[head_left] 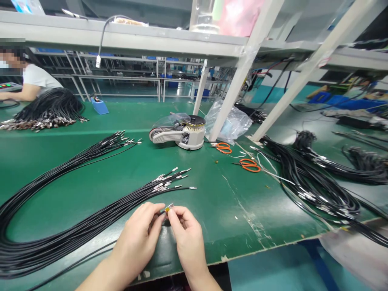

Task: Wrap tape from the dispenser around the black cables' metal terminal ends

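My left hand [141, 228] pinches a black cable [93, 254] close to its end, and the cable trails off to the lower left. Thumb and fingers of my right hand [186, 228] are closed on the metal connector [170, 207] at the tip, where a small yellow piece of tape [167, 209] shows. The fingertips of both hands almost meet and partly hide the cable end. Just beyond them lies a looped bundle of black cables [115, 210] with silvery connector ends.
A round tape dispenser [191, 135] stands mid-table. Right of it lie two orange-handled scissors [223, 148], a plastic bag [227, 121] and slanted white posts [233, 72]. More cable bundles [315, 178] cover the right side. A co-worker [39, 81] sits far left beside a cable heap [54, 107].
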Motion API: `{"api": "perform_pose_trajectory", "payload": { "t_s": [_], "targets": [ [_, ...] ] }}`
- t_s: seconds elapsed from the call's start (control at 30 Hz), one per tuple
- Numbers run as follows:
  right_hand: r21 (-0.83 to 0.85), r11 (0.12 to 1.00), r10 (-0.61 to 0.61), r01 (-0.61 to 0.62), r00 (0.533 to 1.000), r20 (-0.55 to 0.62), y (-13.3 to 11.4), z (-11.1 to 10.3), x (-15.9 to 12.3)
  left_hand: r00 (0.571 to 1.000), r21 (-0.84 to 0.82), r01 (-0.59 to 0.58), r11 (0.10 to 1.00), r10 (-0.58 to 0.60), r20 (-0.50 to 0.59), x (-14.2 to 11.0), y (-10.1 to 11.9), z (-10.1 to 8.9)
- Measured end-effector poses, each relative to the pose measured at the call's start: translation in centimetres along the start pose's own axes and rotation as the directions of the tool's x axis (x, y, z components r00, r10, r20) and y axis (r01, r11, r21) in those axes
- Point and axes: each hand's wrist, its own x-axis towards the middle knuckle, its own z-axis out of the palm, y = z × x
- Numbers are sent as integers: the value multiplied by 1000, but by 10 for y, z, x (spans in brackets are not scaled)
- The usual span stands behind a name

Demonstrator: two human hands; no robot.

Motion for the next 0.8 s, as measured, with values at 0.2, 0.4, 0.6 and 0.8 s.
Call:
{"api": "perform_pose_trajectory", "payload": {
  "t_s": [0.2, 0.4, 0.6, 0.8],
  "targets": [
    [49, 998, 29, -32, 998, 53, -4, -3, -5, 984, 60, -80, 995, 88, -153, -2, 2, 7],
    [242, 945, 199, -219, 974, 105, 2, -10, -17, 987, 9, -56, 998, 57, -149, -4, 7, 8],
    [295, 925, 236, -237, 971, 39, 4, -13, -22, 982, 29, -48, 998, 53, -183, -6, 10, 10],
    [158, 977, 138, -144, 989, 48, -3, -7, -15, 980, 59, -71, 996, 81, -183, -8, 11, 12]
  ]
}}
